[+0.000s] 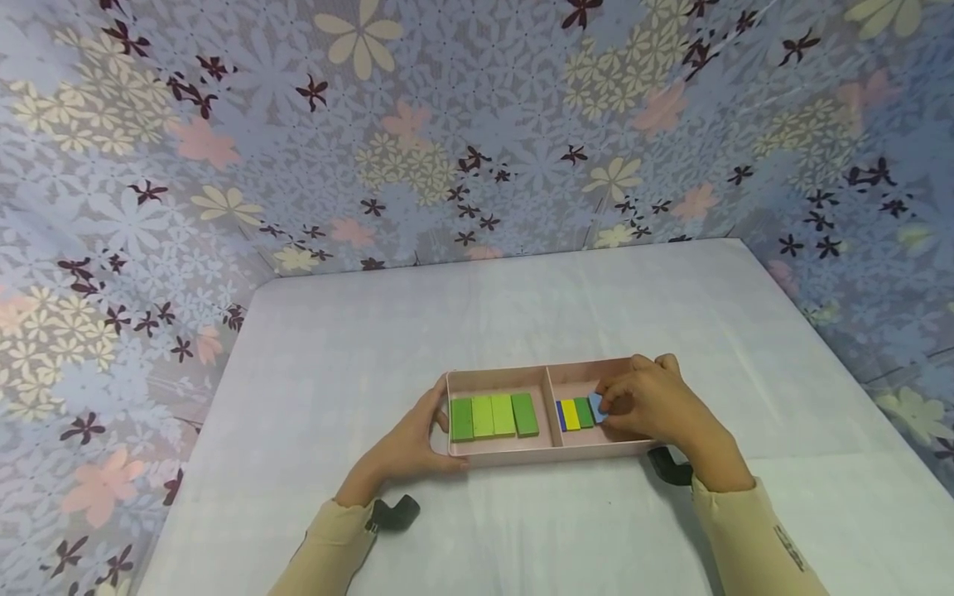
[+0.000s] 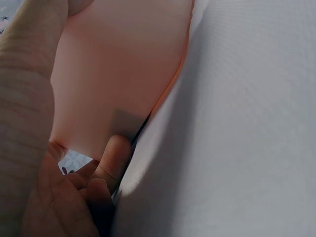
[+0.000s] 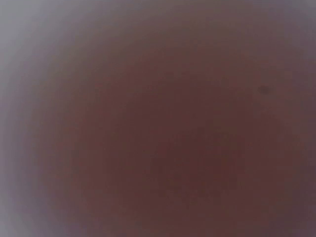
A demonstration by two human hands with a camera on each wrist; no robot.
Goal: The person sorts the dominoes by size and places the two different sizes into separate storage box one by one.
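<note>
A shallow pink two-compartment tray (image 1: 514, 455) lies on the table. My left hand (image 1: 406, 443) grips its left end, thumb along the front wall and fingers at the side; the left wrist view shows fingertips (image 2: 116, 155) against the pink wall. In the left compartment stand several green blocks (image 1: 483, 415) in a row. The right compartment holds a thin dark-blue block (image 1: 561, 416), a yellow block (image 1: 570, 415) and a small green block (image 1: 584, 412). Beside these, my right hand (image 1: 652, 401) pinches a light-blue block (image 1: 597, 407), partly hidden by the fingers. The right wrist view is a dark blur.
A white cloth (image 1: 477, 323) covers the table around the tray. Flower-patterned fabric (image 1: 477, 124) hangs behind and at both sides. Black wrist straps (image 1: 398, 513) sit near both sleeve cuffs.
</note>
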